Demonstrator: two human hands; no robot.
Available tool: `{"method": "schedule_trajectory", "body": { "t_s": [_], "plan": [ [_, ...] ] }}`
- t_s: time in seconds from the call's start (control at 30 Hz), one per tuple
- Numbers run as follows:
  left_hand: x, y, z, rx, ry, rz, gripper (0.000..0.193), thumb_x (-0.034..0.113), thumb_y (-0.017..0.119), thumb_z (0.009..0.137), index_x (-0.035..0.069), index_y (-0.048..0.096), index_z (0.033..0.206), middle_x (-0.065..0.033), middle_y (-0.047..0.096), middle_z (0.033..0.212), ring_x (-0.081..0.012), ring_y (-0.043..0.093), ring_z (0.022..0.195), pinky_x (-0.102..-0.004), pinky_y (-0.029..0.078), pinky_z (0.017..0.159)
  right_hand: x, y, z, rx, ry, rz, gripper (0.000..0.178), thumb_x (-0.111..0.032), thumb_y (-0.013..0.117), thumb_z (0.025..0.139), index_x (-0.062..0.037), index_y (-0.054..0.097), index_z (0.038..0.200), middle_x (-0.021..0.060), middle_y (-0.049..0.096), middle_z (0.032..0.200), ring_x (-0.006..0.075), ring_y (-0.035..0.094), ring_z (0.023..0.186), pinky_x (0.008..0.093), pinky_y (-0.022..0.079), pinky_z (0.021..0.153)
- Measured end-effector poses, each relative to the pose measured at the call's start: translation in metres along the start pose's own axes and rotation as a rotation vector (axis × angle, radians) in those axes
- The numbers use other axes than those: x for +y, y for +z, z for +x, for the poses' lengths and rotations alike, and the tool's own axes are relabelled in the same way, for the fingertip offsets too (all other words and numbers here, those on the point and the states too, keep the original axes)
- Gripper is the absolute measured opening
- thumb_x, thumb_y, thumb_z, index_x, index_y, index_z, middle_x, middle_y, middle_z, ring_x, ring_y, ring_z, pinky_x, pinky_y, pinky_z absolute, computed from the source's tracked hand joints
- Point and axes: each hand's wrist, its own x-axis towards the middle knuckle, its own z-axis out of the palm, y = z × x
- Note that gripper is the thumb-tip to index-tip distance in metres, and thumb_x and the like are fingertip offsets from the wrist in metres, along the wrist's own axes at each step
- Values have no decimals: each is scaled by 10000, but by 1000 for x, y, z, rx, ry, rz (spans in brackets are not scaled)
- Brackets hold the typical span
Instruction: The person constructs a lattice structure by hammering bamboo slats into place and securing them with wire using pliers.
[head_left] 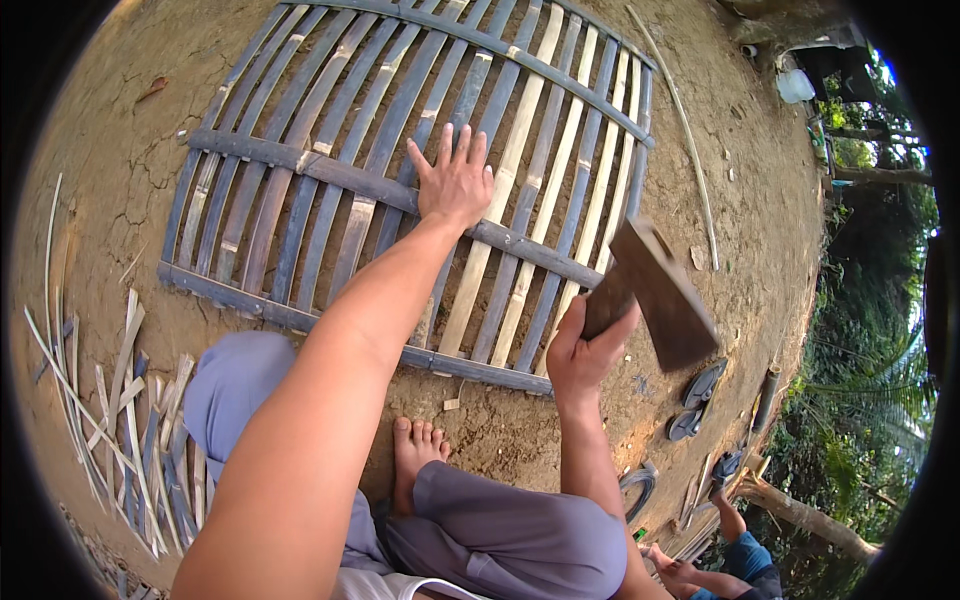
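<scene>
A panel of bamboo slats [400,150] lies on the ground in front of me, its dark and pale strips crossed by dark bamboo crosspieces. My left hand [455,180] rests on it with fingers spread, the palm over the middle crosspiece [340,172]. On the right, my right hand [590,345] is wrapped around the wooden handle of an axe [665,295]. The broad, rusty-brown head of the axe is raised above the panel's near right corner, apart from the slats. Part of the handle is hidden by my fingers.
Split bamboo strips [140,450] lie heaped at the left. A long thin stick [685,140] lies right of the panel. Flip-flops [695,400] and a coil of wire [638,488] are to the right. Another person's legs [735,560] show at lower right, near a log [810,515].
</scene>
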Motion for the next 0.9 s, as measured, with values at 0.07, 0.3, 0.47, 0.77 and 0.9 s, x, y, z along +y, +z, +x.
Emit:
{"method": "schedule_trajectory", "body": {
  "t_s": [0.07, 0.3, 0.47, 0.77, 0.9],
  "plan": [
    [16, 0, 4, 11, 35, -5, 614, 383, 415, 1058, 195, 318, 1634, -40, 304, 1706, -273, 179, 1601, -750, 57, 1224, 29, 8, -24, -35, 33, -13, 610, -78, 634, 995, -28, 318, 1514, 244, 709, 825, 393, 704, 661, 510, 552, 623],
    [-7, -1, 1, 18, -13, 17, 632, 384, 400, 1059, 202, 269, 1650, -53, 269, 1717, -276, 173, 1602, -757, 64, 1219, -25, -9, 28, -31, -51, -24, 641, -138, 665, 1004, -2, 343, 1541, 278, 726, 953, 423, 728, 768, 473, 576, 722],
    [17, 4, 2, 24, 36, -3, 644, 389, 399, 1058, 175, 264, 1650, -62, 257, 1720, -280, 173, 1601, -773, 75, 1208, 33, 19, -20, -531, 251, -358, 575, -176, 610, 1018, 43, 338, 1475, 293, 706, 848, 454, 702, 702, 562, 540, 645],
    [11, 5, 8, 46, 12, 15, 675, 401, 415, 1054, 187, 225, 1665, -58, 216, 1734, -294, 152, 1606, -782, 41, 1205, 17, 3, -10, -160, 99, -125, 493, -150, 644, 993, 44, 421, 1388, 345, 697, 1033, 526, 705, 824, 526, 579, 680],
    [14, -2, 7, 7, -6, 5, 659, 398, 382, 1059, 182, 230, 1663, -71, 228, 1730, -302, 156, 1606, -775, 48, 1207, 9, -8, 34, -533, 339, -169, 477, -171, 651, 994, 4, 443, 1386, 324, 710, 914, 516, 710, 819, 540, 567, 672]
  ]
}}
